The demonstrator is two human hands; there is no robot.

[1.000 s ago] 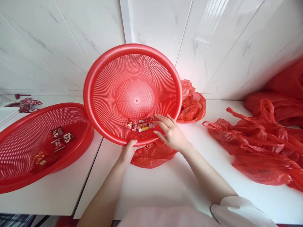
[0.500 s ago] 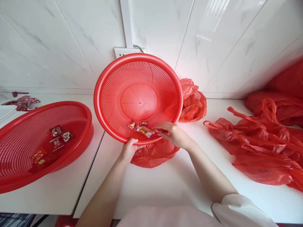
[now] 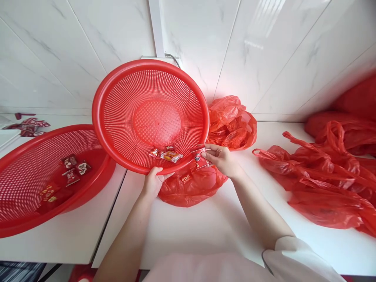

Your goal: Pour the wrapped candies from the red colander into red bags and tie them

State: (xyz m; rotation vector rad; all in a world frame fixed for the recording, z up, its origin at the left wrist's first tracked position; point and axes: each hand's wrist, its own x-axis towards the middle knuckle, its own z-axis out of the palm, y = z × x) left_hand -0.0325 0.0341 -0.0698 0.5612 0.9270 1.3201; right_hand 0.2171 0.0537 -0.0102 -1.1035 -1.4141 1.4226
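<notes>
Tilted red basket [image 3: 132, 102] in left hand [image 3: 151, 184], red packet [image 3: 199, 156] in right hand [image 3: 221, 160].

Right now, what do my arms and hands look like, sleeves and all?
Both forearms are bare. The left hand and right hand wear no gloves, and no rings or watch show. A white sleeve, pushed up, covers the right upper arm; pale pink clothing sits below.

Both forearms are bare up from the left hand [image 3: 152, 183] and the right hand [image 3: 222, 158]. Behind the right hand, at the elbow, a loose white sleeve [image 3: 296, 260] with a thin dark hem edge begins. A pale pink garment [image 3: 202, 268] spans below both arms.
</notes>
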